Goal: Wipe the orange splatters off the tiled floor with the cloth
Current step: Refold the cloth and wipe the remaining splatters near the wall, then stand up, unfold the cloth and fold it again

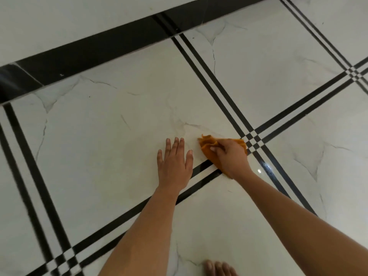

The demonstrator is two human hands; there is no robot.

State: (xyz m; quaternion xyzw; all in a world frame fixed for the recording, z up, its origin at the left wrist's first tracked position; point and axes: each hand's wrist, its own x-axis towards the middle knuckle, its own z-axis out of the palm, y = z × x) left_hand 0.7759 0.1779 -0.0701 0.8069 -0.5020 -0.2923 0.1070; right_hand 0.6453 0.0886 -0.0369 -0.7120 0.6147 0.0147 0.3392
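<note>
My right hand [232, 156] presses a crumpled orange cloth [209, 145] onto the white marble-look tiled floor [111, 136], close to where the black double stripes cross. Part of the cloth is hidden under the hand. My left hand [174, 162] lies flat on the tile just left of the cloth, fingers spread, holding nothing. A faint yellowish smear shows on the tile around and below the left hand; I see no distinct orange splatters.
A black skirting band [89, 50] runs along the foot of the white wall at the top. Black double stripes [225, 92] divide the tiles. The toes of a bare foot [218, 268] show at the bottom edge.
</note>
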